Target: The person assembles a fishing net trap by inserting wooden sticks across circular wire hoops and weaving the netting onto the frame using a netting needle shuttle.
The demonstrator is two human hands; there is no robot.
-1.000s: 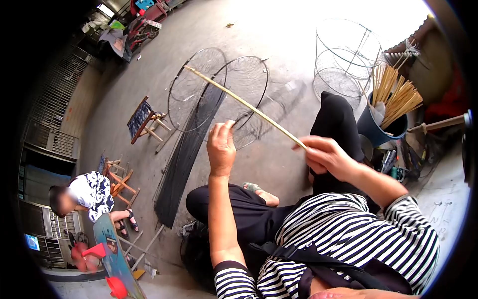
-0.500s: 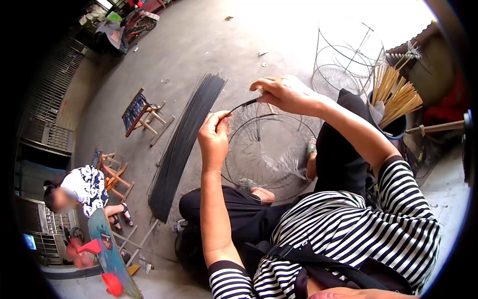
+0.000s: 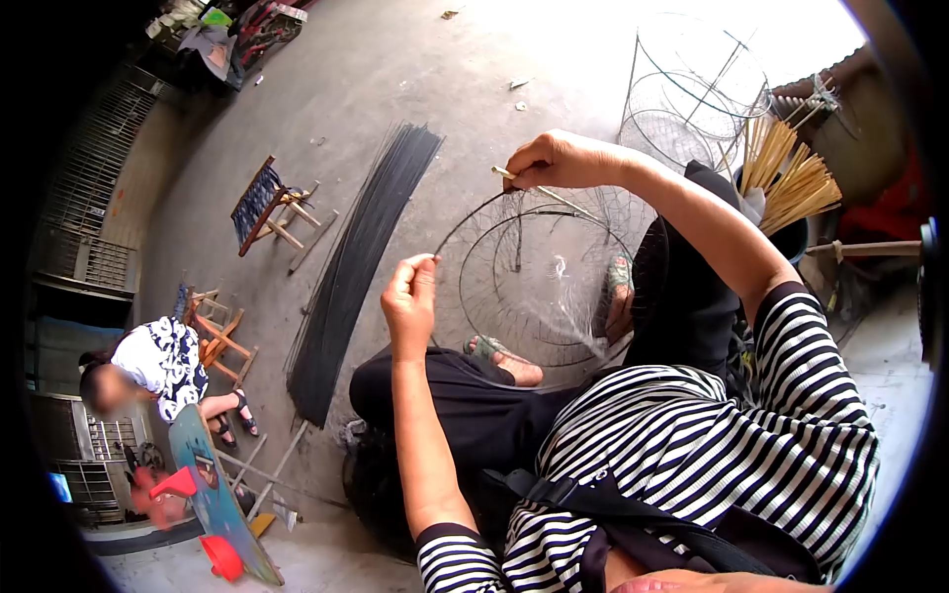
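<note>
left hand (image 3: 410, 295) on netted hoop (image 3: 469, 218)

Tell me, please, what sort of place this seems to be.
Likely a small workshop, judging by the bundle of black rods, the hooped netting and the bunch of pale sticks.

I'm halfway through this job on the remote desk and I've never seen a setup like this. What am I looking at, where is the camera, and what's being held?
There is no machine here: a person works with two bare hands. The only camera is worn on that person's head, looking forward and down, so the striped shirt is the wearer's own.

The left hand pinches the rim of a dark netted hoop. The right hand closes on the rim further up, where a pale stick pokes out past the fingers; they hide exactly how each is gripped.

On the floor lie long dark strips, with a stool beside them.
</note>
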